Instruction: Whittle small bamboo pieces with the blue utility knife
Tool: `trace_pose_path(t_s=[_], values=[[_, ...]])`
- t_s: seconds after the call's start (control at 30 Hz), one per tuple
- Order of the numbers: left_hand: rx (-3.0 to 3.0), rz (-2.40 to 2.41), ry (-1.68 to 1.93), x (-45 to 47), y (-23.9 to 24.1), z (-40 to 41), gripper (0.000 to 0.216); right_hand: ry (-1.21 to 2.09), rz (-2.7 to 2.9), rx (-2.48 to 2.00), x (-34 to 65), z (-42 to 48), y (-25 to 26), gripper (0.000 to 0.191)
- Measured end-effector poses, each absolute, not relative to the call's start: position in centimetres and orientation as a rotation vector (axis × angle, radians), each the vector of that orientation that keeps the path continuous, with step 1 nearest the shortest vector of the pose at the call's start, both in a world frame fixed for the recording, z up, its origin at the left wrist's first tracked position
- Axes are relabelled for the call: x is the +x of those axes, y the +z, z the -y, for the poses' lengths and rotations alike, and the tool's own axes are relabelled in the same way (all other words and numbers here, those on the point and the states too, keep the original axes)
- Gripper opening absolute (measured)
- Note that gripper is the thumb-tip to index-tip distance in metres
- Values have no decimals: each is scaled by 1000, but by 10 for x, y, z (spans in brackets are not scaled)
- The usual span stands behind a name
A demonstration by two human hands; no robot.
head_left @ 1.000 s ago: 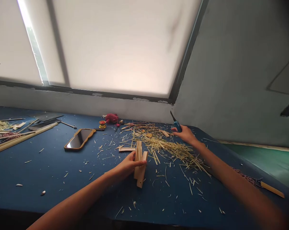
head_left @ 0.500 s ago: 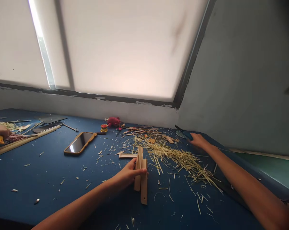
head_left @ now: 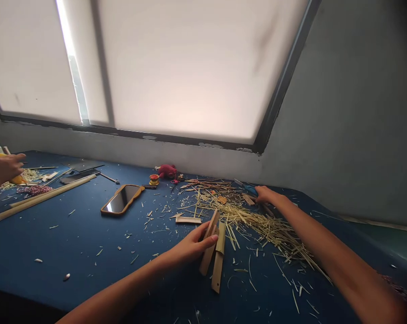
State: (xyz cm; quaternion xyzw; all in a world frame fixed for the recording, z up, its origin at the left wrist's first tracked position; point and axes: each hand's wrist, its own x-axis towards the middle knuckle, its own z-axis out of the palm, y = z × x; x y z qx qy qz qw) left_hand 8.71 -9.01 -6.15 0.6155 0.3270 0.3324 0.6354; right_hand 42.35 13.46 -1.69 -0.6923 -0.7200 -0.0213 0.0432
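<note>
My left hand (head_left: pixel 198 243) is closed around flat bamboo pieces (head_left: pixel 210 254), held tilted above the table in the middle of the view. One longer strip (head_left: pixel 217 272) has a small hole near its lower end. Farther back on the right, my right hand (head_left: pixel 266 194) is wrapped around the blue handle of a knife (head_left: pixel 250 189). Its narrow greyish blade points left and away from me. Beneath and in front of that hand lies a heap of thin bamboo shavings (head_left: pixel 253 220). A short bamboo piece (head_left: pixel 188 220) rests beside my left fingers.
A phone in a tan case (head_left: pixel 122 200) lies left of centre on the blue table (head_left: pixel 98 274). Behind it are a small red-and-gold pot (head_left: pixel 154 179) and a dark pink toy (head_left: pixel 167 171). At far left, another person's hand (head_left: pixel 4 170) grips a yellow tool near long bamboo strips (head_left: pixel 44 198).
The view has shifted, so most things appear farther right. My right hand has moved left with the knife, over the shavings. The bamboo pieces in my left hand have tilted and spread apart.
</note>
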Motion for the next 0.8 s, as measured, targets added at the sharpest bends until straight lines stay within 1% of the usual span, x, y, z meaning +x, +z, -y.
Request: trace_pose_path(t_s=[0.1,0.23,0.4,0.47,0.53,0.63,0.7,0.8], values=[[1511,-834,742,86,-59,92,69,118,2180,-2197,422,-127,-6,32],[1544,-910,845,86,-61,91,64,265,2159,-2028,416,-112,21,25],[1531,-880,1134,87,-57,85,51,516,2135,-1631,378,-68,56,40],[1501,-861,1210,85,-52,83,48,923,2086,-1355,351,-41,62,43],[1459,-848,1252,82,-47,81,48,1241,2124,-1204,322,-14,62,41],[1391,-828,1286,78,-42,80,52,1503,2233,-1139,287,17,54,39],[1351,-795,1283,77,-41,80,48,1585,2275,-1083,271,29,45,36],[1245,-748,1287,71,-38,75,34,1572,2132,-1068,258,37,28,34]])
